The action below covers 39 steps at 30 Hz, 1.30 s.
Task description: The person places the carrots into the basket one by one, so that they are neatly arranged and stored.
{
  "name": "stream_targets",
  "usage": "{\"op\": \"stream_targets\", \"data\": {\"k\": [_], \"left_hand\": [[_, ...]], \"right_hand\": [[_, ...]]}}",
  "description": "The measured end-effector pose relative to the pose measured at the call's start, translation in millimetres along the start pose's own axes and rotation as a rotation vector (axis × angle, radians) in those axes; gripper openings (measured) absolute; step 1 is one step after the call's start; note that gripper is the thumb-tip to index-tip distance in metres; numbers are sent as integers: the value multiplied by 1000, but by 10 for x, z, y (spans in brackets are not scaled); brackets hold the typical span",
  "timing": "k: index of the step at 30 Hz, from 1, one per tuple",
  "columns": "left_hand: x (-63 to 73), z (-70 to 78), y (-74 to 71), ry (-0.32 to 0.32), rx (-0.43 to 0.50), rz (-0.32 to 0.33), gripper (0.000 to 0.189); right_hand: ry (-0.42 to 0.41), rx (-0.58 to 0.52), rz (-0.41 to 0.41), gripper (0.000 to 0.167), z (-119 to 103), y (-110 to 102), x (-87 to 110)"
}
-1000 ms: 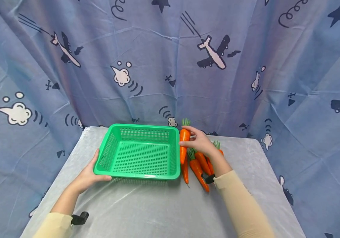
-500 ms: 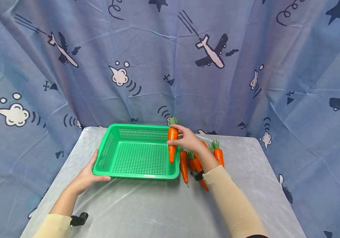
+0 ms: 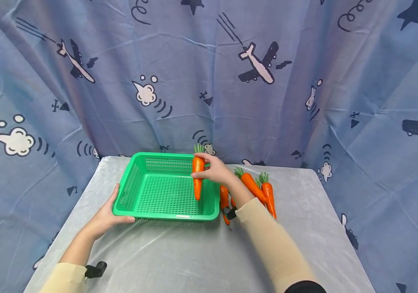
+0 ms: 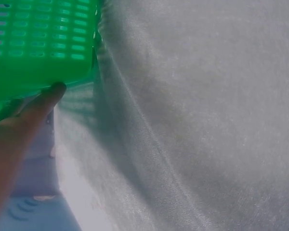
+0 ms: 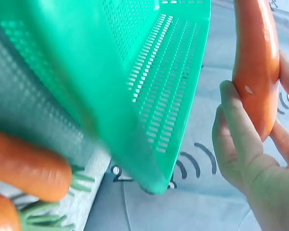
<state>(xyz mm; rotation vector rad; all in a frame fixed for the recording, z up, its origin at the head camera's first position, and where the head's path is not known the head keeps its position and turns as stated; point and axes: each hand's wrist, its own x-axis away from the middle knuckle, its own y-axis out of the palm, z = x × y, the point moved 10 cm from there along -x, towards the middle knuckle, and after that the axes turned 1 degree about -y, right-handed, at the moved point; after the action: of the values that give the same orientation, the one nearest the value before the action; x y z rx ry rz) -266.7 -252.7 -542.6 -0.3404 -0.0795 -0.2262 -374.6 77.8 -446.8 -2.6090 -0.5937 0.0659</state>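
Observation:
A green plastic basket point(image 3: 150, 215) with slotted walls stands on the table. At its near left corner my left hand point(image 3: 103, 219) grips it, thumb along the front and fingers at the left side. The left wrist view shows one digit point(image 4: 50, 95) against the basket's wall. Over the right part of the basket, my right hand point(image 3: 216, 169) pinches an orange carrot point(image 3: 198, 181) between thumb and fingers. The carrot hangs tip down, its green stems upward. In the right wrist view the carrot point(image 5: 257, 62) shows smooth and shiny, beside the basket's rim.
Several more carrots point(image 3: 253, 187) lie on the table to the right of the basket, partly hidden by my right forearm. A pale grey cloth point(image 3: 179, 260) covers the table. Behind it hangs a blue curtain point(image 3: 179, 53) printed with airplanes.
My right hand has carried the carrot leftward from beside the basket's right edge to over its inside. The left hand keeps its hold on the basket.

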Motion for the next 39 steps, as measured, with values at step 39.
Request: {"op": "stream_targets", "data": {"k": [39], "left_hand": [[-28, -49, -46, -16, -51, 16, 135]], "right_hand": [[73, -58, -108, 77, -256, 1130, -743]]}}
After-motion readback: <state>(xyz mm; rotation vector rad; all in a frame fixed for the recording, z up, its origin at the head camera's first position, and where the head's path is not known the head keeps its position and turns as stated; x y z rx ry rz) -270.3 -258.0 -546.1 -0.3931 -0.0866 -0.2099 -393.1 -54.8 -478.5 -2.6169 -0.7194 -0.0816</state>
